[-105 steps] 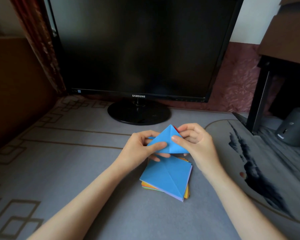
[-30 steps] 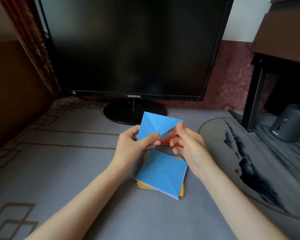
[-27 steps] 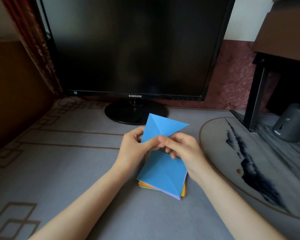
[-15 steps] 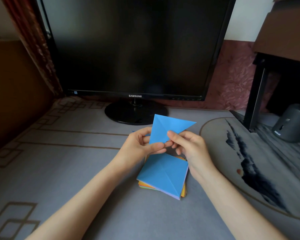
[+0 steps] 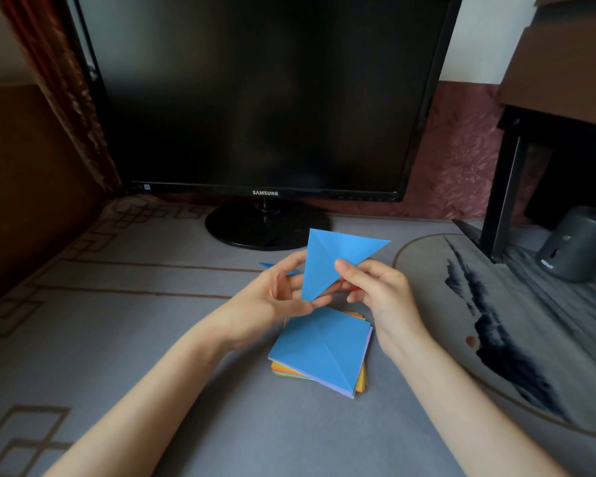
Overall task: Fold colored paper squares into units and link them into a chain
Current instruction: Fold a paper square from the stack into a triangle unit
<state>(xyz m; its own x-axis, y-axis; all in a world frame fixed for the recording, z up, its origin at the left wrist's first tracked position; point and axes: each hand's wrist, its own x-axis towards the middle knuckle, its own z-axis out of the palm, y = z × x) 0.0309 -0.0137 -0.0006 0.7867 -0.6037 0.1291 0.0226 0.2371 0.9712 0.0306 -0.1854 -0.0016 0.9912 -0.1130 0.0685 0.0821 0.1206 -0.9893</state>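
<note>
A blue paper folded into a triangle is held up above the desk between both hands. My left hand pinches its lower tip with thumb and fingers. My right hand pinches its right edge with the thumb on the front; a bit of red shows under those fingers. Below them lies a stack of colored paper squares with a creased blue sheet on top. A thin blue paper edge shows behind my left hand.
A black monitor on a round stand is just behind the hands. The grey patterned mat covers the desk. A dark cylinder and a black table leg stand at the right.
The blue triangle has shifted slightly right and turned in the hands. My left hand's grip slid down to the lower tip, and my right thumb moved onto its front.
</note>
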